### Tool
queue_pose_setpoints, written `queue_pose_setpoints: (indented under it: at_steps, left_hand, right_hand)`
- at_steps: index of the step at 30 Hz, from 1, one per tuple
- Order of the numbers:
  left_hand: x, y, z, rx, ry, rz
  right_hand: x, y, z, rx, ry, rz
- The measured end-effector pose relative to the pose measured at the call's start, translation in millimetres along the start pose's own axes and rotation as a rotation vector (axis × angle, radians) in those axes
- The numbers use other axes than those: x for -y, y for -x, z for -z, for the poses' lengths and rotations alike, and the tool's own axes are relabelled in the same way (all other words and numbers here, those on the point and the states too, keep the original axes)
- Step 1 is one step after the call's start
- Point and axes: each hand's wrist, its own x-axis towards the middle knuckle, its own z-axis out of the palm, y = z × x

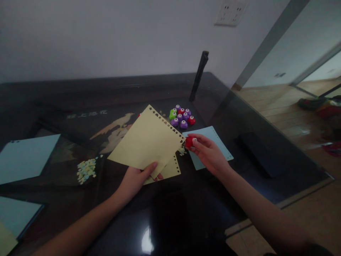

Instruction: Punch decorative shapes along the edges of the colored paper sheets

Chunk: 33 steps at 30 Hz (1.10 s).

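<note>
My left hand (pixel 142 174) pinches the near corner of a yellow paper sheet (pixel 144 142), which is tilted up above the table. A row of small punched shapes runs along the sheet's far right edge. In my right hand (pixel 209 153) is a red craft punch (pixel 189 142), held at the sheet's right corner; whether the paper sits in its slot I cannot tell. Under the held sheet lies a second yellow sheet (pixel 172 170), also punched along one edge. A light blue sheet (pixel 218 145) lies partly beneath my right hand. Small paper cut-outs (pixel 182 150) lie beside the punch.
Several purple, red and green punches (pixel 183 115) cluster behind the sheet. A pile of paper cut-outs (pixel 86 170) and blue sheets (pixel 29 158) lie at left. A black upright stick (pixel 199 76) and a dark flat object (pixel 259 153) are on the glossy table (pixel 197 206).
</note>
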Motion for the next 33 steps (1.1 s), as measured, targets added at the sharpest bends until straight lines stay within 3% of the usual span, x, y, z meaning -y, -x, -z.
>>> queue_pose_setpoints:
  at_steps: [4,14,20,26,33]
  left_hand:
    - [7.1,-3.8,1.6,-0.045,0.044,-0.027]
    - [12.4,-13.0,1.3,0.001,0.386,-0.07]
    - [7.2,-11.9,0.1,-0.017,0.437,-0.073]
    - [10.6,-13.6,0.9,0.012,0.372,-0.092]
    - [15.3,-17.0,1.4,0.027,0.355,-0.081]
  right_hand:
    - [-0.7,-2.9,0.7,-0.057,0.075,0.033]
    - [13.1,-15.2,10.1,-0.078,0.325,0.16]
    - [23.2,-60.9,35.4,-0.179,1.09,0.39]
    - [28.1,-110.9,64.6,-0.312,1.286,0.38]
    - [24.7,-145.3,63.8,-0.292,1.361,0.305]
